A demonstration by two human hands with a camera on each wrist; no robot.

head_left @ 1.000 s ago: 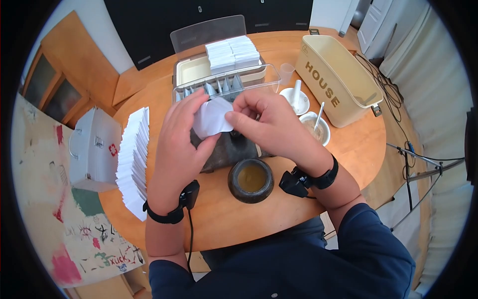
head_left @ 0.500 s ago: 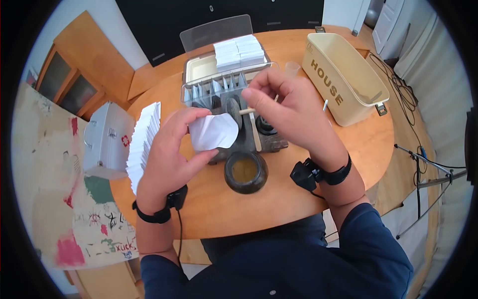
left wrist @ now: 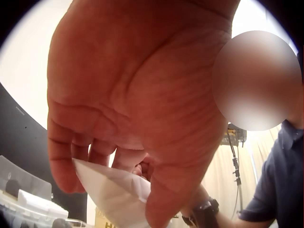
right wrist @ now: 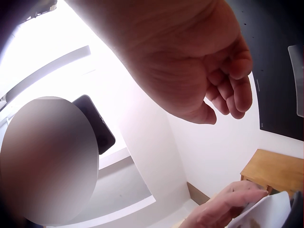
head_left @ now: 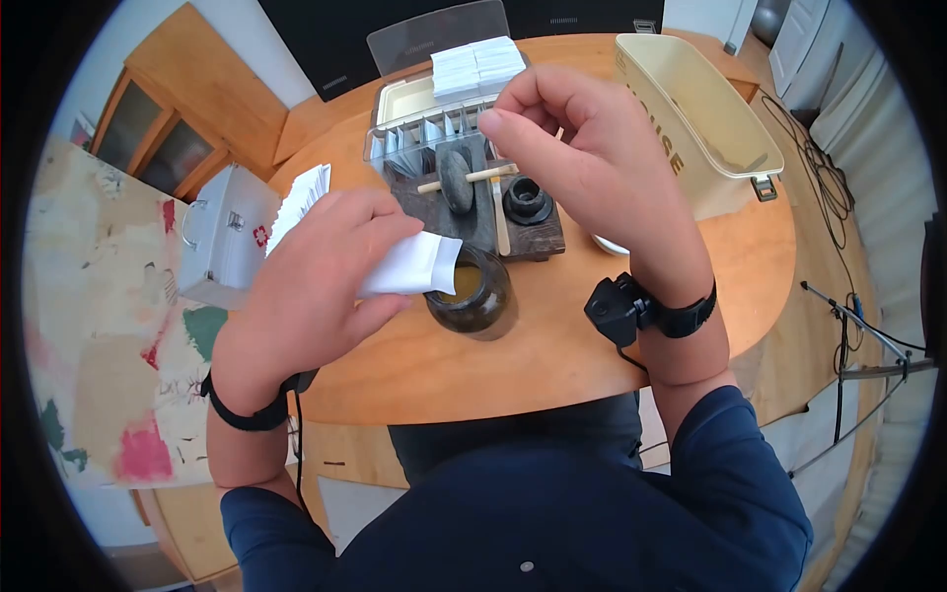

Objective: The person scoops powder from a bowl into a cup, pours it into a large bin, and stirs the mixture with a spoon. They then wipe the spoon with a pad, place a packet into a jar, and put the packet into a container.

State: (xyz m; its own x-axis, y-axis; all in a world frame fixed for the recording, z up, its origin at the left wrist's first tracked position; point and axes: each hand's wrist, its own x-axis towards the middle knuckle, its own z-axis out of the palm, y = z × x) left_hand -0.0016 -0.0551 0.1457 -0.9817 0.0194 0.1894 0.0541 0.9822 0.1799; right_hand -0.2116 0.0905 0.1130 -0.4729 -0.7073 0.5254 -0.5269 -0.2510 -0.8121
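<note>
My left hand (head_left: pixel 296 271) grips a white paper pouch (head_left: pixel 400 268) between thumb and fingers. The pouch lies tilted on its side, its mouth pointing right, right at the rim of a round dark pot (head_left: pixel 493 308). Yellowish-brown contents show inside the pot, partly hidden by the paper. In the left wrist view the paper (left wrist: pixel 111 190) spans from fingertips to thumb. Up and to the right, my right hand (head_left: pixel 602 158) hovers in the air with loosely curled fingers and nothing between them; the right wrist view shows its palm (right wrist: pixel 185 80) bare.
Behind the pot stand a dark grinding wheel (head_left: pixel 455 180) with a wooden rod, a flat wooden stick (head_left: pixel 501 222) and a black jar (head_left: pixel 528 200). Folded white papers (head_left: pixel 296 209) line the left; a cream bin (head_left: pixel 691 148) stands right, stacked packets (head_left: pixel 477 67) at the back.
My left hand has lowered the pouch and tipped it from facing up to lying over the pot's rim. My right hand has left the paper and moved up and right.
</note>
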